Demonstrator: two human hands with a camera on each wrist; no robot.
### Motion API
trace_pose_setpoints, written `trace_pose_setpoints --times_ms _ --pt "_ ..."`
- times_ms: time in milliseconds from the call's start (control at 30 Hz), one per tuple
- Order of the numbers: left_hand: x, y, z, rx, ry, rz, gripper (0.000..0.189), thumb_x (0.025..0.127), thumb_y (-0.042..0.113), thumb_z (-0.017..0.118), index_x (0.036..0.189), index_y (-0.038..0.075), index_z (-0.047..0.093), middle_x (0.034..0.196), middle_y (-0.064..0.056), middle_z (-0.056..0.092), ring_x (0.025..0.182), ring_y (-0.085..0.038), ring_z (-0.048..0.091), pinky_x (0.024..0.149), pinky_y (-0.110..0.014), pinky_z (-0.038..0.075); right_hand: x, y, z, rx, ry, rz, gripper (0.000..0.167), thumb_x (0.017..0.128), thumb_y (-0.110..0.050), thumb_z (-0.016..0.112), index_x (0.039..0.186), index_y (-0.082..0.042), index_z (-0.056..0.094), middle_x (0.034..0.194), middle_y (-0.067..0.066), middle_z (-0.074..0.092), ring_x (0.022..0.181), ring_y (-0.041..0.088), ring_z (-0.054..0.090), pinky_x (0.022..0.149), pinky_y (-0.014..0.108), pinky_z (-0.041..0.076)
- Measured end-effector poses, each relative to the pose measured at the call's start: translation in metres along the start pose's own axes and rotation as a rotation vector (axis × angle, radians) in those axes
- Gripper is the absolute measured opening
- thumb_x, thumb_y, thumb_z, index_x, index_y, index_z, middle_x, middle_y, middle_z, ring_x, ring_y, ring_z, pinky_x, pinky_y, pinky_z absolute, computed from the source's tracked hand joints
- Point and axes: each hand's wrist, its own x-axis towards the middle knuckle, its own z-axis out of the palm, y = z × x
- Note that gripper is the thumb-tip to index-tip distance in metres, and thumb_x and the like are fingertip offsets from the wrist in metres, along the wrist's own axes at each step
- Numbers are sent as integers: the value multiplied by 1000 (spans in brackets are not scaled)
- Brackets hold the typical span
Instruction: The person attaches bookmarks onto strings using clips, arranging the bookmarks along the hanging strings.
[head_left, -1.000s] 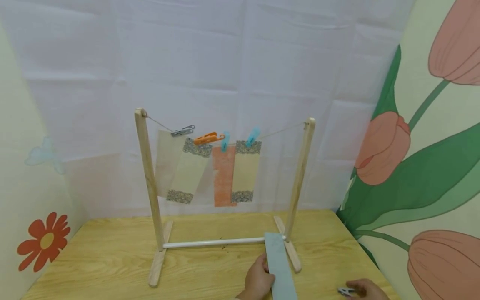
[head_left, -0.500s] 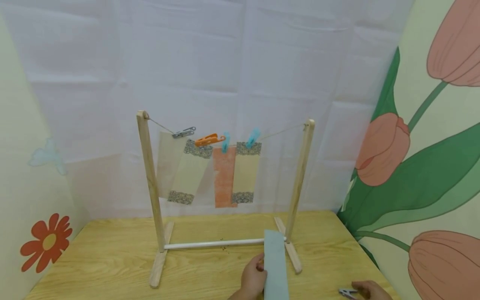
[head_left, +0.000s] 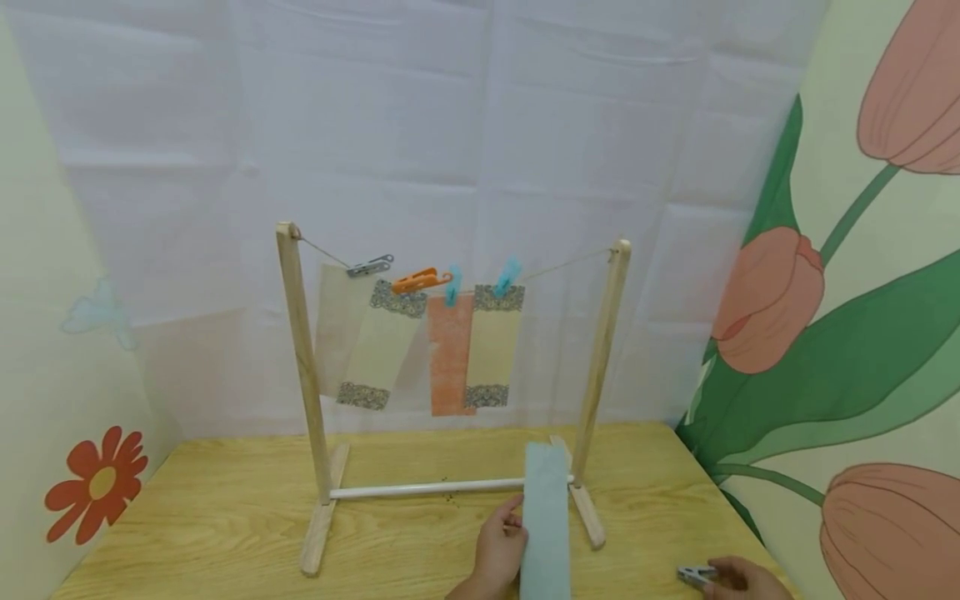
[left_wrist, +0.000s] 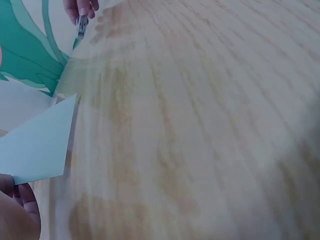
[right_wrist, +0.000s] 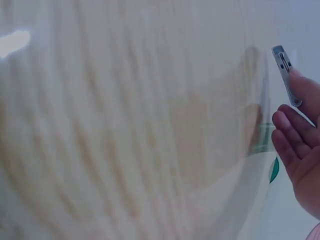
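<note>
My left hand [head_left: 498, 546] pinches the left edge of a long pale blue paper strip [head_left: 546, 525], held upright in front of the rack's right end. In the left wrist view, the fingers grip one edge of that strip [left_wrist: 37, 145]. At the lower right, my right hand [head_left: 742, 579] holds a grey clothespin [head_left: 696, 575] between thumb and fingers. The right wrist view shows the clothespin [right_wrist: 285, 75] sticking out past the thumb, the other fingers loosely bent. Ahead, a string [head_left: 566, 262] carries a grey clothespin [head_left: 370, 266], an orange clothespin [head_left: 422, 281] and two blue clothespins [head_left: 507, 277].
From the string hang a plain whitish strip [head_left: 337, 329], two cream strips [head_left: 492, 346] with lace-patterned ends, and an orange strip [head_left: 450, 358]. Wooden posts [head_left: 602, 358] and a white bar [head_left: 427, 488] form the rack on the wood-grain table [head_left: 225, 533]. A white cloth [head_left: 480, 125] hangs behind.
My left hand has shifted slightly left with the blue strip, whose top end has risen. My right hand has moved slightly right, still holding the grey clothespin.
</note>
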Motion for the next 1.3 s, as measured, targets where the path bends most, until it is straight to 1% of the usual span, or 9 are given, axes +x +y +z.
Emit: trace_pose_setpoints --times_ms 167,300,400,567,700,800,933,1133,1300 --pt "3 7 -5 -65 -11 29 50 77 -16 57 126 -5 61 83 -4 55 66 -1 46 59 -14 43 -1 -13 -2 75 61 -45 64 83 -30 77 122 15 56 102 16 69 91 26 67 77 39 56" --pt "5 14 -8 -104 -16 24 51 78 -16 57 128 -5 60 84 -5 55 65 -1 46 59 -13 42 -2 -24 -6 66 84 -106 66 84 -32 76 124 15 56 103 16 70 92 25 67 77 38 57" --pt "7 21 -10 -98 -31 20 52 80 -15 56 130 -2 60 86 -5 56 67 -3 46 60 -13 42 -4 -36 -11 39 100 -153 65 87 -32 72 129 15 53 108 18 69 93 23 66 78 37 57" --pt "12 36 -13 -83 -41 28 50 82 -12 56 131 -1 59 91 -7 59 75 -8 50 63 -16 44 -10 -65 -22 21 125 -189 68 92 -35 67 136 12 47 116 20 66 94 19 65 79 37 57" --pt "17 49 -14 -81 -47 39 50 84 -10 56 132 -1 58 92 -8 59 77 -10 50 64 -17 44 -12 -90 -31 16 131 -252 64 93 -32 66 136 12 48 115 19 67 92 14 64 77 32 57" --pt "20 56 -15 -89 -45 58 49 84 -10 56 132 -1 58 92 -8 59 75 -9 49 63 -17 44 -12 -107 -38 4 141 -285 61 93 -33 66 134 10 51 117 21 66 93 16 64 76 31 57" --pt "24 64 -16 -118 -46 76 49 85 -11 56 133 -1 57 93 -9 58 75 -9 48 63 -16 43 -12 -130 -49 11 135 -305 63 93 -36 65 137 7 51 124 24 63 100 23 65 80 36 57" --pt "31 78 -19 -134 -43 114 49 87 -9 56 135 0 56 97 -12 58 76 -9 47 62 -16 42 -13 -164 -64 -27 142 -428 61 94 -36 64 137 5 51 123 22 65 100 18 64 77 28 56" --pt "37 95 -20 -122 -52 130 49 89 -8 56 136 5 57 98 -10 59 77 -10 47 62 -16 42 -13 -191 -75 -77 189 -549 58 96 -35 61 139 2 51 129 26 60 110 34 63 81 34 57"
